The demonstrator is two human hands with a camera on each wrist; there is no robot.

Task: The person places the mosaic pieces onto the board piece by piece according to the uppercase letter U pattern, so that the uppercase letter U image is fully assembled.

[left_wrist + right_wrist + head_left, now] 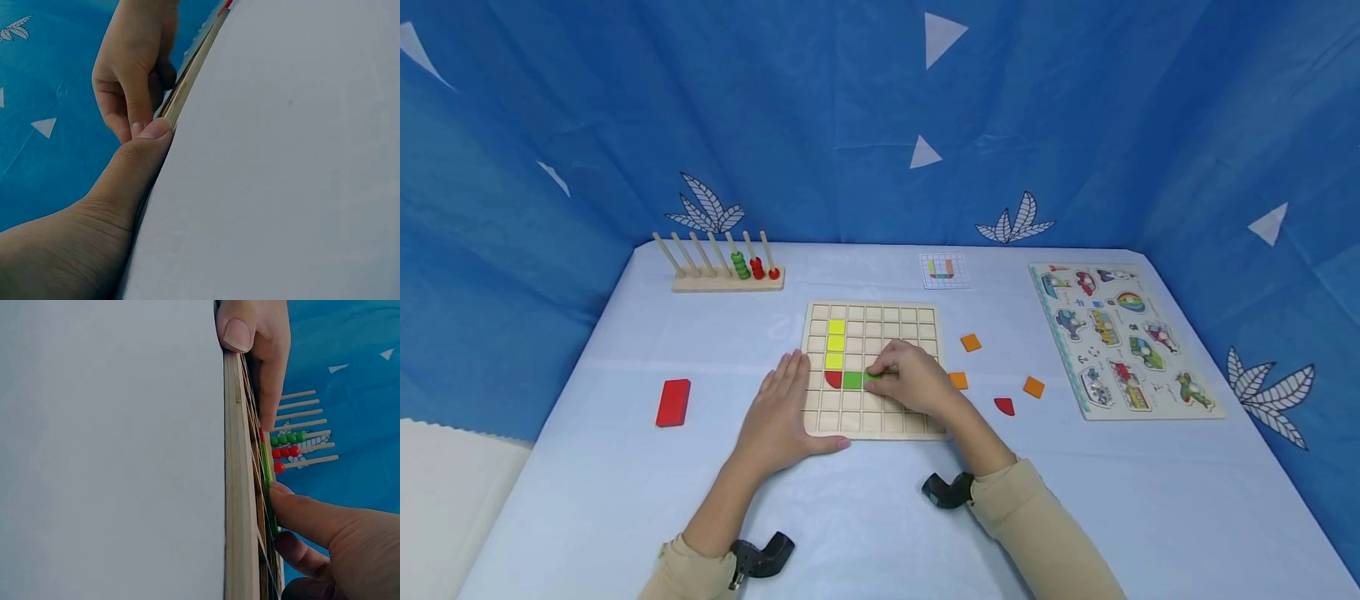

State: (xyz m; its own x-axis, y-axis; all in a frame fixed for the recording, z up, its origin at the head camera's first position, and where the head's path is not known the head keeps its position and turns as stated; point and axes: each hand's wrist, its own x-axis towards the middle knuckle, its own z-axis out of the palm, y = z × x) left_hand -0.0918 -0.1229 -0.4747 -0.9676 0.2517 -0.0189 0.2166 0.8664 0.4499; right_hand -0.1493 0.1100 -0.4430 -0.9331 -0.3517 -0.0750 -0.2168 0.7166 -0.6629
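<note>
A wooden grid board (868, 423) lies flat in the middle of the white table. Three yellow squares (836, 343) run down one of its columns, with a red quarter-round piece (832, 380) below them and a green square (852, 381) beside that. My right hand (917, 379) pinches another green piece (872, 377) between thumb and fingers, right at the cell beside the green square; the fingers partly cover it. My left hand (778, 417) rests with straight fingers along the board's left edge, its thumb (156, 129) at the near edge.
Right of the board lie orange squares (971, 342) and a red quarter-round piece (1004, 406). A pattern card (945, 272) and a bead-peg stand (727, 284) are at the back. A picture puzzle (1120, 342) lies at right, a red block (673, 403) at left.
</note>
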